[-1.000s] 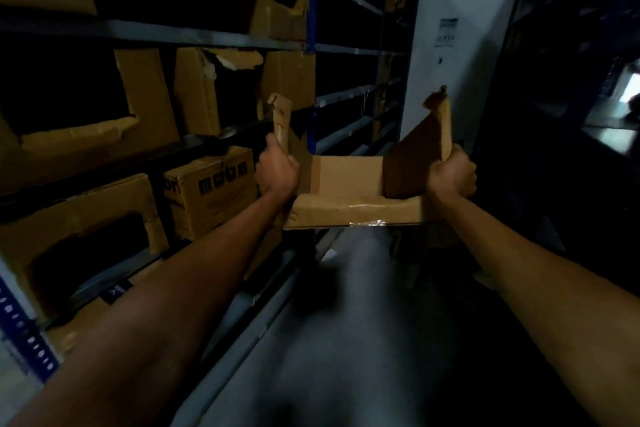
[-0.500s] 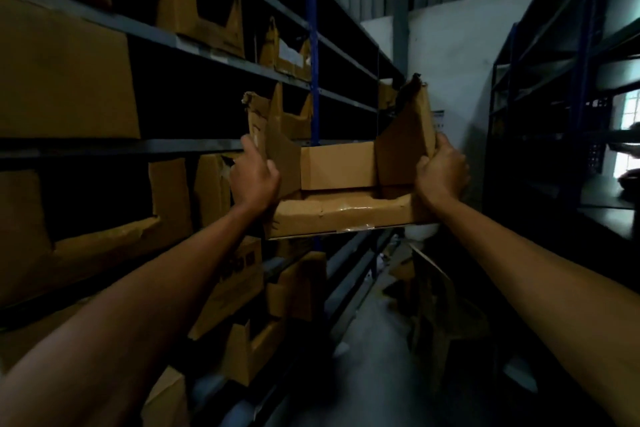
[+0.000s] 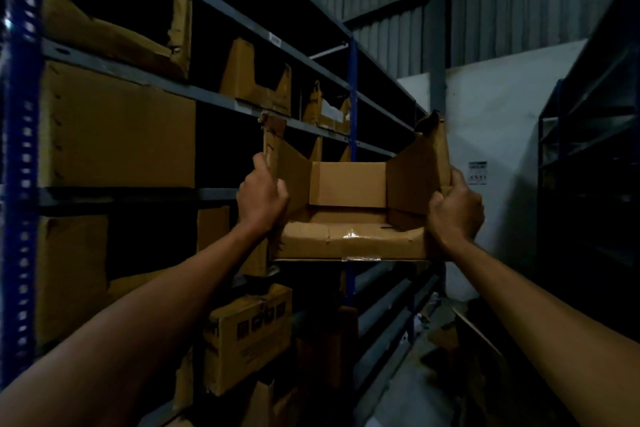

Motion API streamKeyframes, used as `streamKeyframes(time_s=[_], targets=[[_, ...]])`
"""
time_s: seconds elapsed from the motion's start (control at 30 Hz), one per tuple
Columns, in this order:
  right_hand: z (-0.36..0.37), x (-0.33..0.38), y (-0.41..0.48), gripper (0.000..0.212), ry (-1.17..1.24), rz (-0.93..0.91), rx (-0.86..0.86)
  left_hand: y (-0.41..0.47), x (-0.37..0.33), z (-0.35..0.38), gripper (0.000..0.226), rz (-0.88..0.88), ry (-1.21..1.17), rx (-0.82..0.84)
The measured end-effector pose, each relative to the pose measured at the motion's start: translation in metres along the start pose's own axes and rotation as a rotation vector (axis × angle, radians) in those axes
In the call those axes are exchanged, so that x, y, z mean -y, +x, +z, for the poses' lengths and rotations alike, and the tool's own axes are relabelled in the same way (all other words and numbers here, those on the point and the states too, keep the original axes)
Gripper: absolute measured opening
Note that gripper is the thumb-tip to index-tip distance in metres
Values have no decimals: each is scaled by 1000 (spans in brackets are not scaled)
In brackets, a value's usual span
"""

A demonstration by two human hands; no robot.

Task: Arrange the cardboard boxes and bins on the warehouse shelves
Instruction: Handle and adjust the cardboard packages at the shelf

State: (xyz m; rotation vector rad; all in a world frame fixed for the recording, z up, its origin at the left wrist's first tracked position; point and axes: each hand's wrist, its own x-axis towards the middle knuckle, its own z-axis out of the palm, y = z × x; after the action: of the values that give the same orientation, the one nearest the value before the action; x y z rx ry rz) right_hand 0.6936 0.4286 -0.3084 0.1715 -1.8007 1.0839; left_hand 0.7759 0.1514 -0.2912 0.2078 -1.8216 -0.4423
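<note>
Up it comes! The open-fronted cardboard bin [image 3: 349, 239] has climbed from down by the lower shelves a second ago. Now it rides level with the middle tier of the shelving rack [image 3: 214, 95] on the left, and the view has tipped up with it, bringing in the corrugated metal wall [image 3: 485, 3] high at the back.

The left hand [image 3: 263, 199] is wrapped round the bin's tall left side panel, thumb up against the near edge. The right hand [image 3: 455, 215] is clamped on the right side panel, fingers curled round its near edge. Both arms are stretched out, and the bin hangs in the air over the aisle, just off the rack's front and touching no shelf. Its low front wall faces the camera, with a strip of clear tape [image 3: 353, 235] catching the light.

Behind the left hand runs a blue upright [image 3: 353, 80]. On the shelf above sit more cut-down bins [image 3: 256, 83]; a large plain box [image 3: 117, 135] fills the bay to the left. Below the held bin, a closed carton with printed symbols [image 3: 249, 333] sits on a lower shelf.

Down the aisle stands a white wall [image 3: 502, 114] with a paper notice [image 3: 478, 173], and loose cardboard lies on the floor [image 3: 398, 392]. A dark rack [image 3: 588, 149] lines the right side.
</note>
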Motion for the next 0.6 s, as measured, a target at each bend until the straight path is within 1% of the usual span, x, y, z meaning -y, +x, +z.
streamKeyframes(time_s=[0.37,0.6], targets=[[21,23,29,46,124,3,13,44,-9,-14,39,56,56,-68],[63,17,59,45,284,-21,-5,67,-7,-6,36,83,126,-132]])
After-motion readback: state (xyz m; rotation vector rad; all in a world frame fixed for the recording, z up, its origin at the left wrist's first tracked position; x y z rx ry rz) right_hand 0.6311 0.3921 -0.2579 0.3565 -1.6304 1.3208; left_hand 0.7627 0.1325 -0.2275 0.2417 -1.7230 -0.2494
